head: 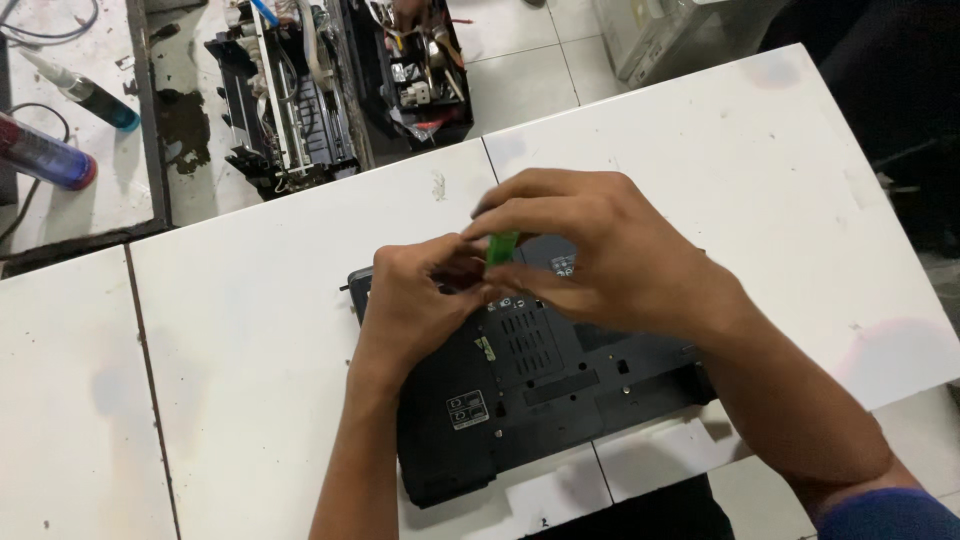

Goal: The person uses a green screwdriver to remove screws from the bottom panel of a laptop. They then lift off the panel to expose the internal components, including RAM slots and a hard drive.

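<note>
While gripping a green tool [503, 247], right hand [600, 262], left hand [420, 300], black laptop underside [540, 385].

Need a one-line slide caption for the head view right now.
Both hands, left hand and right hand, work a green-handled tool over an upturned black laptop on a white table.

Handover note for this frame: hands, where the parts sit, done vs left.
Right hand: pinches a small green tool, tip down at the laptop's underside.
Left hand: rests on the black laptop, fingers meeting the tool.
Laptop lies bottom up on the white table, its near edge overhanging the table's front.
Done: laptop flipped; the panels in view are still on.
Left: whatever sits under the tool tip; the hands hide it.
Beyond the table: an opened printer chassis.
</note>
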